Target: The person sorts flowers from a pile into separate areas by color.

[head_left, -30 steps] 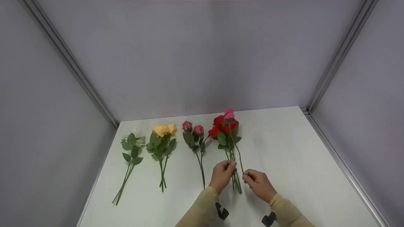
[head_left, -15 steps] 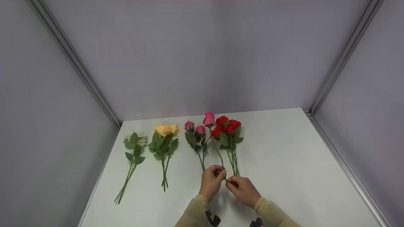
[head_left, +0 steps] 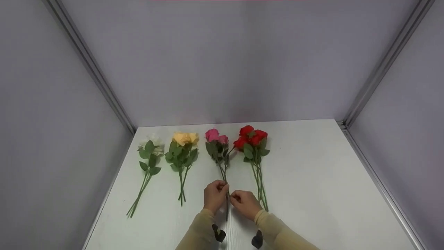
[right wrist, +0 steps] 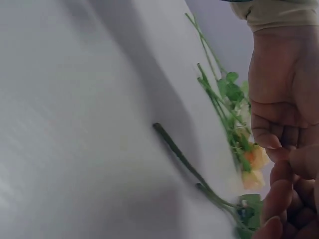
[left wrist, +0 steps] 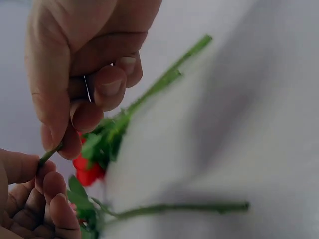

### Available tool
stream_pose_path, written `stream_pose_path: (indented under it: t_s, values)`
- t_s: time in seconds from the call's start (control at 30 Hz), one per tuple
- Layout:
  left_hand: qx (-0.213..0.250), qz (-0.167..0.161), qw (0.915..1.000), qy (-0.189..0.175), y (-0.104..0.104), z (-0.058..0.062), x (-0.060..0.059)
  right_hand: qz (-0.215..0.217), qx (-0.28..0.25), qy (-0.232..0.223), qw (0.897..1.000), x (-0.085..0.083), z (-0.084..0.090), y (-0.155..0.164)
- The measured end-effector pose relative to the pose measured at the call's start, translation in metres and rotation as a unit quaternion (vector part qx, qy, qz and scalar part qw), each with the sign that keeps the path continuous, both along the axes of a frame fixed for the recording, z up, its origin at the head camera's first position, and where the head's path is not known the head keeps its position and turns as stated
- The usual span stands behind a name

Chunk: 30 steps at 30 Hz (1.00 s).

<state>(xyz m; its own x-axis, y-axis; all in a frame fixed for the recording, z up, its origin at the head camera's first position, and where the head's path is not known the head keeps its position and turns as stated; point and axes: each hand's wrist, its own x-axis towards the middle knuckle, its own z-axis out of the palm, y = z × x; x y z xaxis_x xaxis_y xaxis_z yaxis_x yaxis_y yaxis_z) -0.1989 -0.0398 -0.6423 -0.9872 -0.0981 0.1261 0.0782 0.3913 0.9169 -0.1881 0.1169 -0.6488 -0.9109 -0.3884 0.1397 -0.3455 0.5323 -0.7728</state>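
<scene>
A white table [head_left: 312,180] carries four bunches of artificial roses in a row, blooms toward the back wall. Taking the red roses [head_left: 252,139] as landmark: the pink roses [head_left: 215,136] lie just to their left, the yellow roses [head_left: 185,139] farther left, and the white roses [head_left: 152,144] farthest left, near the table's left edge.

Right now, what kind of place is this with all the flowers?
Probably a small recording booth, not a flower shop. A plain white table stands boxed in by bare grey walls with metal corner rails, and only four sorted rose bunches lie on it, such as the red roses.
</scene>
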Motion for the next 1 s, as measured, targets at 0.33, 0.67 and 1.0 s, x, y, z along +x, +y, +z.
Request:
stream_pose_path:
  t_s: [0.33, 0.67, 1.0]
  values:
    - [-0.086, -0.009, 0.9958, -0.030, -0.011, -0.042, -0.019, -0.055, 0.091, -0.004, 0.994, -0.011, -0.042, -0.014]
    - [-0.093, 0.016, 0.9923, -0.080, -0.006, -0.053, -0.019, -0.088, 0.137, 0.000, 0.987, -0.005, -0.050, -0.022]
    - [-0.055, 0.025, 0.9915, -0.115, -0.005, -0.053, -0.015, -0.074, 0.144, -0.012, 0.987, -0.001, -0.046, -0.022]
